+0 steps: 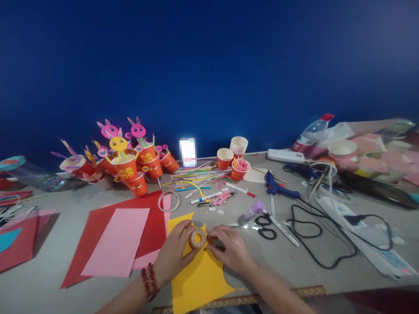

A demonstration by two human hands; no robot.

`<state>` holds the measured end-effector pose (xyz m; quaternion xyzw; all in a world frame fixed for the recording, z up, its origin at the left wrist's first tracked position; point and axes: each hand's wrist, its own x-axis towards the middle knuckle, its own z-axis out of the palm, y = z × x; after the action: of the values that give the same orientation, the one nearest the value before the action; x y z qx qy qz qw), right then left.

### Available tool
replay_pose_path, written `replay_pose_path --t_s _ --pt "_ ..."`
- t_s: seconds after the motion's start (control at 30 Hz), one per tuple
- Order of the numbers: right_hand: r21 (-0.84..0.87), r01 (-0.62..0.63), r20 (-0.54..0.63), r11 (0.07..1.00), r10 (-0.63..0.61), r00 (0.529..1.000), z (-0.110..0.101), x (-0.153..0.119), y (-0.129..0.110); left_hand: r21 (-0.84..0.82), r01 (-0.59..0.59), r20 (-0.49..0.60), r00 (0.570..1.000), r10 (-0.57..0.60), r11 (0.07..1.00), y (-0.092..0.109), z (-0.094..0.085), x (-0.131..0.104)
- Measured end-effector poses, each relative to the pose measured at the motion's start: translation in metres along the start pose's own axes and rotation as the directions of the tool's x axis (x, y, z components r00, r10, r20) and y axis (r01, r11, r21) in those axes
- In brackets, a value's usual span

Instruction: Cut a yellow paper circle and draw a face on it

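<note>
A sheet of yellow paper (193, 283) with curved cut edges lies at the table's front. On its upper part stands a small brown ring like a tape roll (198, 238), its hole showing yellow. My left hand (175, 248), with a beaded bracelet at the wrist, grips the ring between thumb and fingers. Just right of it, my right hand (231, 248) has its fingers bent in a pinch by the ring's right side. Whatever is between those fingertips is hidden. Scissors (262, 227) with black handles lie beyond my right hand, beside a purple-capped glue stick (253, 210).
Red and pink paper (118, 242) lies to the left. Orange paper cups (126, 170) with rabbit faces stand at the back left. Straws and sticks (196, 179) are scattered in the middle. A blue glue gun (278, 187), its cable and a power strip (363, 235) lie right.
</note>
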<state>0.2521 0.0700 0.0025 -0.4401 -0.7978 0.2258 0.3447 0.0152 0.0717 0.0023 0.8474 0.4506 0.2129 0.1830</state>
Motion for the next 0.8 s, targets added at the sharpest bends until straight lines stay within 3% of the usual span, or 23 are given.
replay_pose_path --t_s 0.17,0.8 --pt "0.024 0.023 -0.026 0.999 -0.023 0.999 0.0002 0.0024 -0.0004 0.031 -0.009 0.031 0.999 0.008 0.999 0.0000 -0.0028 -0.0043" --pt "0.043 -0.013 -0.006 0.999 0.014 1.000 -0.0077 0.0069 -0.0072 0.061 -0.070 -0.031 0.997 0.072 0.996 -0.0010 -0.0022 -0.0062"
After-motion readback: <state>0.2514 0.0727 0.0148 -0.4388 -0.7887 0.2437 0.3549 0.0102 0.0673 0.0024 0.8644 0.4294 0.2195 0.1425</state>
